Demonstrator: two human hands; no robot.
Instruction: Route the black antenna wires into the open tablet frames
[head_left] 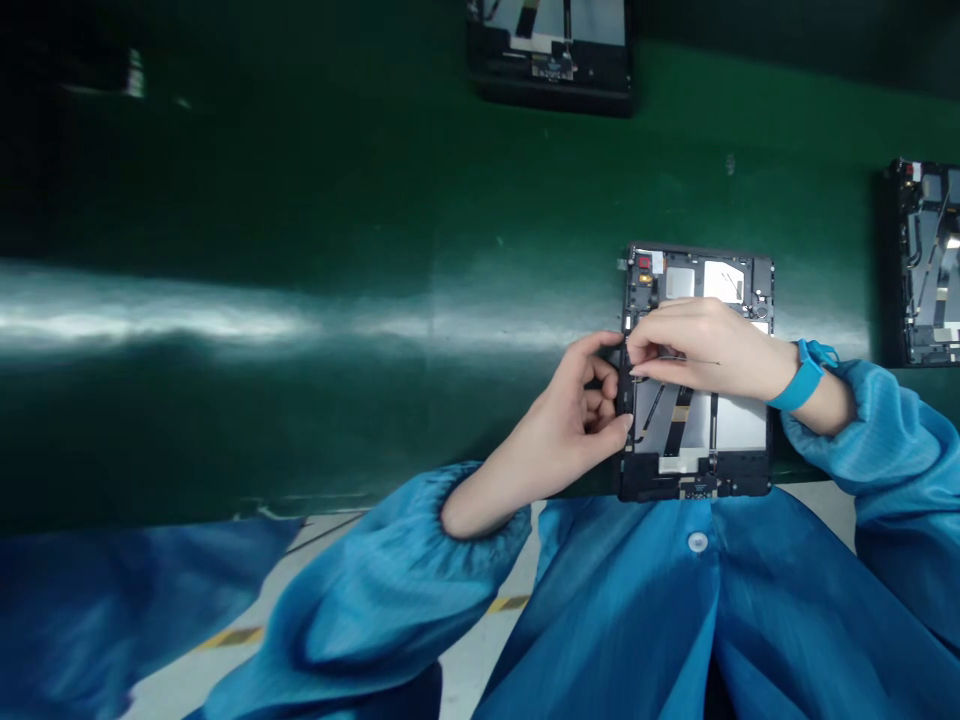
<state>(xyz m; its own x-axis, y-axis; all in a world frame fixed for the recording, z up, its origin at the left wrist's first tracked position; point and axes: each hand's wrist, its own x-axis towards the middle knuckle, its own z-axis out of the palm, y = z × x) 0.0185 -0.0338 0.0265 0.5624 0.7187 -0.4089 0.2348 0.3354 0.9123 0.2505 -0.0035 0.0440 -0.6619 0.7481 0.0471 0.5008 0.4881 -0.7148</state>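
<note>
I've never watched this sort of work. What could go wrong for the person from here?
The opened device lies right at the bench's near edge, so a bump might tip it off. The right hand works over exposed innards; a slip could catch the dark ribbon strip beside it. The left hand rests against the device's side, so letting go might allow it to shift.

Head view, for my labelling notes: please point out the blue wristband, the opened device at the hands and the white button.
Blue wristband [804,381]: head view, on the band's outer face.
Opened device [697,424]: head view, on its silvery interior.
White button [697,542]: head view, on its round face.
</note>
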